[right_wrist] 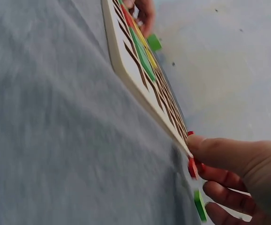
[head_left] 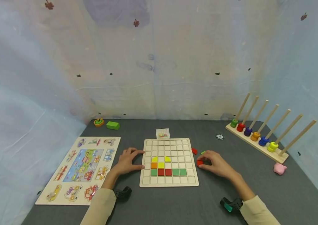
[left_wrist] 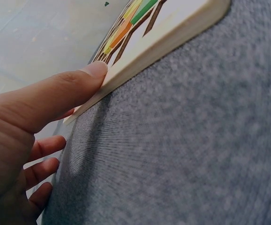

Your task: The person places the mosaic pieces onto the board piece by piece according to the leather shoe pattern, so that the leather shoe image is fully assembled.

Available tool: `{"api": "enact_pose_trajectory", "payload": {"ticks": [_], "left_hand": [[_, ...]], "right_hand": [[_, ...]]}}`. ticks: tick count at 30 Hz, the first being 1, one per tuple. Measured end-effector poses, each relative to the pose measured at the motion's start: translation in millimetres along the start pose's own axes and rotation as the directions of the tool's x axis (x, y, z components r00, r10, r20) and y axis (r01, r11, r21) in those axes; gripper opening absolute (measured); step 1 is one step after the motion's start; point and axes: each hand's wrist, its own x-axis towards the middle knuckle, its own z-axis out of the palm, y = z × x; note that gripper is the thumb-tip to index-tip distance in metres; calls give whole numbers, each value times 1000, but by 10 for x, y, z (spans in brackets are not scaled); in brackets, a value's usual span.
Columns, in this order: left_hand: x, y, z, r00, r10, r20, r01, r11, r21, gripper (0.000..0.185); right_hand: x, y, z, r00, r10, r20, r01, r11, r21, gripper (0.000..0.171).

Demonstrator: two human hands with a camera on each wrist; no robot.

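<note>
While the left hand (head_left: 127,162) rests with relaxed, spread fingers against the left edge of the square wooden grid board (head_left: 169,182), thumb tip touching its rim, the right hand (head_left: 215,163) pinches a small red square tile (head_left: 199,162) between thumb and fingertips just off the board's right edge. The right wrist view shows that tile (right_wrist: 191,167) caught edge-on under the thumb, close against the board's corner.

The tile looks like painted wood: light, stiff, flat and smooth, so I judge it easy to lift but prone to slipping or tipping if held by its faces; a pinch on two opposite edges seems the surest hold. The board lies flat on the grey felt table (head_left: 175,206), and its lower rows already hold green, red, orange and yellow pieces.

Just beside the right hand lie another red tile (head_left: 194,151) and a green tile (head_left: 203,152), near enough to be nudged by the fingers. A small pattern card (head_left: 163,133) lies just beyond the board's far edge. To the left is a wooden vehicle peg puzzle (head_left: 63,190), well apart; at the far left, a green block (head_left: 113,125). To the right stands a wooden rod rack with coloured rings (head_left: 277,154), with a pink pig figure (head_left: 279,168) near its front end.
</note>
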Motion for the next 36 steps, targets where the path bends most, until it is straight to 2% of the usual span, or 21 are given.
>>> {"api": "enact_pose_trajectory", "payload": {"ticks": [7,13,20,28,33,36], "left_hand": [[-4,6,-5,1000,-8,5,8,1000,-3,66],[-6,14,4,1000,-12,6,12,1000,-2,66],[-4,-11,6,1000,-3,1,3,1000,-4,66],[12,-12,4,1000,-7,3,7,1000,2,66],[12,-14,11,1000,-9,0,9,1000,5,66],[9,-22,13,1000,-10,-4,10,1000,7,66]], "right_hand": [[165,-126,144,998,-59,3,59,997,41,28],[204,-146,163,999,-38,-14,38,999,9,26],[141,-40,112,997,24,-71,-29,998,-62,24],[86,36,73,990,120,-69,-126,989,-79,24],[96,119,78,958,219,-183,-239,967,-93,32],[99,168,70,937,281,-208,-310,943,-121,37]]}}
